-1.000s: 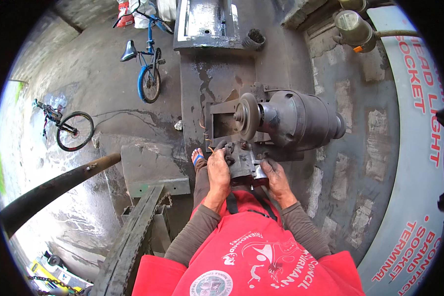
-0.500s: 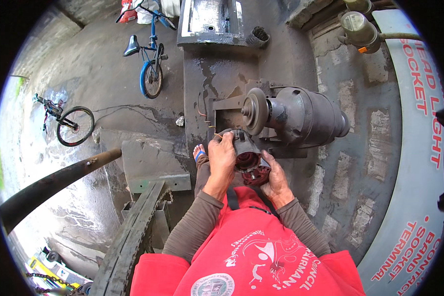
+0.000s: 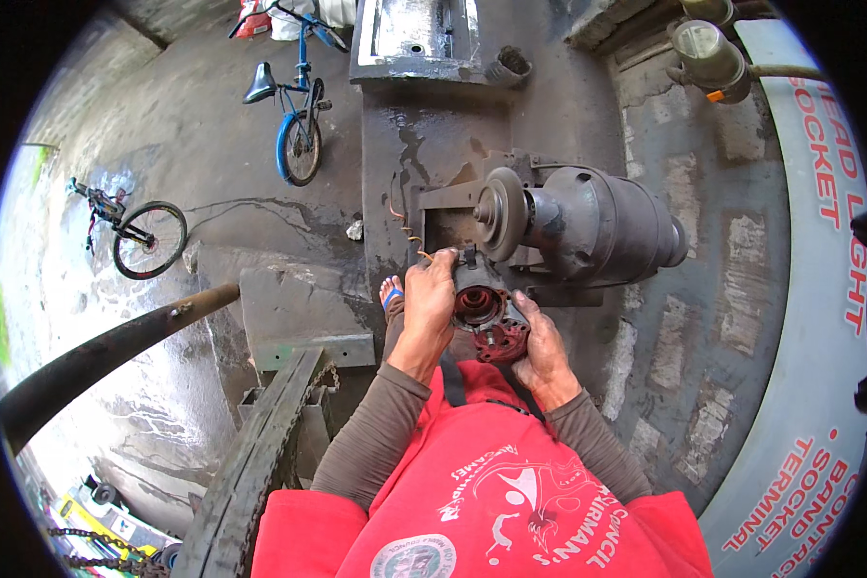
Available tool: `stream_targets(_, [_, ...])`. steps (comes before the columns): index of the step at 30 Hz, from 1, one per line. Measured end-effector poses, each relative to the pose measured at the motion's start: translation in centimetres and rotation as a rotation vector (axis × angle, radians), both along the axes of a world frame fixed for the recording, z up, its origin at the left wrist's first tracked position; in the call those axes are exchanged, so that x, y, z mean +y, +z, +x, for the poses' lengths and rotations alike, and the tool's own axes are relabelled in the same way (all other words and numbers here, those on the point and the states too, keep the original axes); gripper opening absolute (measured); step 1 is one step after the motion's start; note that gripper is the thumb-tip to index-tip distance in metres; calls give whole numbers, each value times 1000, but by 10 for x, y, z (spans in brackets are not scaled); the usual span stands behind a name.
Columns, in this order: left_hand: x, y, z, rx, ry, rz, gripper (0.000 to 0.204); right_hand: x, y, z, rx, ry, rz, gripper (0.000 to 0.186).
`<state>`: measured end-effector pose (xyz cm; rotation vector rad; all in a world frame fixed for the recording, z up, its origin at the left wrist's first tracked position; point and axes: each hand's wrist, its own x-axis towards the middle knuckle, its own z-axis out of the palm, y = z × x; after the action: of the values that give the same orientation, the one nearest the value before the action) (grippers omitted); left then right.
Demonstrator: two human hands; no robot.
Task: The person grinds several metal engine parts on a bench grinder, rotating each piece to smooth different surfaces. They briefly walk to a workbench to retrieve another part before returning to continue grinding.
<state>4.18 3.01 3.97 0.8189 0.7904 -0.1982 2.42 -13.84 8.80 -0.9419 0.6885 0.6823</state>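
Between my hands is a grey metal housing (image 3: pixel 479 301), with a round, reddish-brown bore facing me and a dark red flange at its lower right. My left hand (image 3: pixel 428 301) is closed round its left side. The fingers of my right hand (image 3: pixel 541 349) grip the housing at the red flange, partly hidden behind it. Just beyond stands a bench grinder, a large dusty motor (image 3: pixel 612 226) with a round wheel (image 3: pixel 500 214) on its left end. The top of the housing is close to that wheel; whether they touch I cannot tell.
The grinder sits on a metal frame (image 3: pixel 453 197), with a loose copper-coloured wire (image 3: pixel 409 229) beside it. A chain-hung beam (image 3: pixel 250 472) and a dark pipe (image 3: pixel 116 342) lie to my left. Two bicycles (image 3: pixel 301 106) stand farther off. A grey signboard (image 3: pixel 790 385) bounds the right.
The housing has tilted so its round bore faces me more fully. Both hands still hold it, the left a little higher, and the whole view has shifted slightly.
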Motion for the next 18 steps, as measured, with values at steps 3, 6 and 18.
stream_targets(3, [0, 10, -7, -44, -56, 99, 29, -2, 1, -5, -7, 3, -16, 39])
stream_targets(6, [-6, 21, -17, -91, -5, 170, 28, -8, 0, -13, -9, 34, -71, 40])
stream_targets(18, [9, 1, -21, -241, -260, 455, 59, 2, 4, -6, -69, 67, -39, 43])
